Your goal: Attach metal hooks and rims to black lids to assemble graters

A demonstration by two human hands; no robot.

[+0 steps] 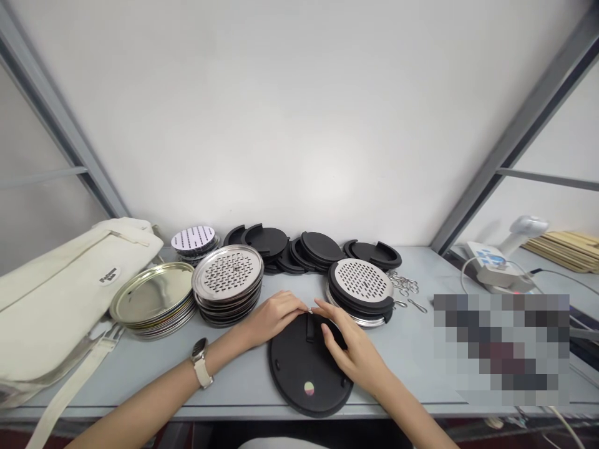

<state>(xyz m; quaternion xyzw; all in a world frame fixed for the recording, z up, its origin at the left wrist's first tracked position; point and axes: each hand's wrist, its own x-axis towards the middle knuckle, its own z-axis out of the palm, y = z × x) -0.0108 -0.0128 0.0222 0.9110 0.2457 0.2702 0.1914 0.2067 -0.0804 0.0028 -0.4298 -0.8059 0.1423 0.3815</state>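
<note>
A black round disc (304, 368) lies flat at the front of the grey table, with a small coloured sticker near its front edge and a short slot at its far edge. My left hand (274, 315) rests at the disc's far-left rim, fingers curled. My right hand (349, 346) lies over the disc's right side. The fingertips of both hands meet at the far rim, pinched on a tiny metal piece (310, 309) that I cannot make out clearly.
A stack of perforated steel discs (228, 280), a stack of gold-toned lids (152, 300), black rubber rings (309, 249), another perforated disc stack (361, 288) and loose wire clips (407, 290) sit behind. A cream bag (60, 293) lies left; a white device (498, 262) right.
</note>
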